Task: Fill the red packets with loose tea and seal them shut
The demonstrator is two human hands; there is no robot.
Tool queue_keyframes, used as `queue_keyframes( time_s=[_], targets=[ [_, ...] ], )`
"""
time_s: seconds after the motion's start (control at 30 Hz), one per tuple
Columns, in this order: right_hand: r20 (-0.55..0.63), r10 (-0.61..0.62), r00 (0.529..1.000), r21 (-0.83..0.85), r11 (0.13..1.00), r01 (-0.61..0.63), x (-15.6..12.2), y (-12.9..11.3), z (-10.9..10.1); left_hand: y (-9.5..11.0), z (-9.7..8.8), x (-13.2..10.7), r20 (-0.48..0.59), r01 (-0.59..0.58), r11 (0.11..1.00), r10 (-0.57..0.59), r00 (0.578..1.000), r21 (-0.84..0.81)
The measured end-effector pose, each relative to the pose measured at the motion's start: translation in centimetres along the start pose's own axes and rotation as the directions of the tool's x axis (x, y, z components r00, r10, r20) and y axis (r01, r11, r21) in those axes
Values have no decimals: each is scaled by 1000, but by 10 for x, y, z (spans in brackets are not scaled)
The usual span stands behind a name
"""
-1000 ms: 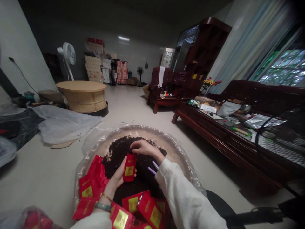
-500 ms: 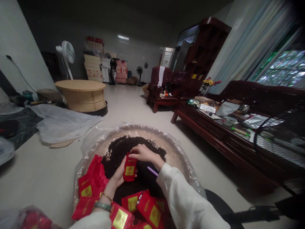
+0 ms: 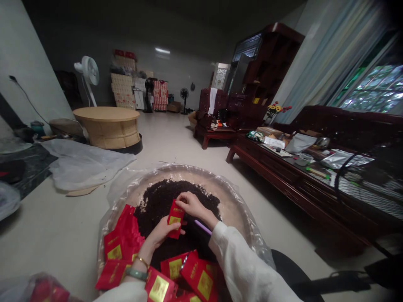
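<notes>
My left hand point(image 3: 164, 230) grips a small red packet point(image 3: 175, 218) with gold print, its thumb across the front. At the packet's top edge, the fingers of my right hand point(image 3: 192, 204) pinch the rim. Both hands are above a large round tray point(image 3: 231, 193) lined with clear plastic. A heap of dark loose leaves, apparently tea point(image 3: 160, 195), covers its middle. Just below my right wrist a purple stick or handle point(image 3: 202, 227) pokes out. More red packets point(image 3: 198, 279) lie near me, and a pile of red packets point(image 3: 124, 233) rests along the tray's left side.
A dark wooden table point(image 3: 283, 176) loaded with bags and papers stands to the right. Plastic sheeting point(image 3: 85, 161) lies on the floor at left, before a round drum-shaped table point(image 3: 107, 126). A black fan point(image 3: 371, 180) is at far right; a bag of red packets point(image 3: 47, 289) sits lower left.
The held packet has shifted slightly right and tilted, moving with both hands. My left thumb now lies across its front, and my right fingers remain at its top.
</notes>
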State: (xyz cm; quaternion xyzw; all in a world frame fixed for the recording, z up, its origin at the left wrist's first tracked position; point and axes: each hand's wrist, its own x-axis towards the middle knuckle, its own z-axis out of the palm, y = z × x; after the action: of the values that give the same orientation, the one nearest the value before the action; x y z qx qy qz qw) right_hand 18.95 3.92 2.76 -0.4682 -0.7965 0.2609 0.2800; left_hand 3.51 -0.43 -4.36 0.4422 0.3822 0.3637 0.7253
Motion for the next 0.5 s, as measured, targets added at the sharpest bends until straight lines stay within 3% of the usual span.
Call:
queue_keyframes(
  time_s=[0.07, 0.13, 0.23, 0.33, 0.4, 0.5],
  targets=[
    [0, -32, 999, -81, 996, 32, -2, 0, -1, 1, 1, 0, -6, 9, 1000, -9, 1000, 26],
    [79, 3, 997, -95, 995, 5, -4, -1, -1, 1, 2, 0, -10, 22, 998, -22, 1000, 51],
    [190, 89, 978, -11, 996, -88, -7, -2, 1, -1, 5, -1, 7, 42, 996, -42, 999, 82],
    [257, 91, 962, 84, 990, -116, -10, 1, 5, -2, 8, -2, 7, 43, 997, -43, 999, 67],
    [171, 65, 983, 147, 985, -90, -15, 7, 7, -1, 9, -2, -29, 31, 999, -31, 999, 29],
    [-93, 102, 990, 129, 988, -89, -32, 26, 5, 0, 8, -3, -98, 44, 998, -47, 994, -34]
  ],
)
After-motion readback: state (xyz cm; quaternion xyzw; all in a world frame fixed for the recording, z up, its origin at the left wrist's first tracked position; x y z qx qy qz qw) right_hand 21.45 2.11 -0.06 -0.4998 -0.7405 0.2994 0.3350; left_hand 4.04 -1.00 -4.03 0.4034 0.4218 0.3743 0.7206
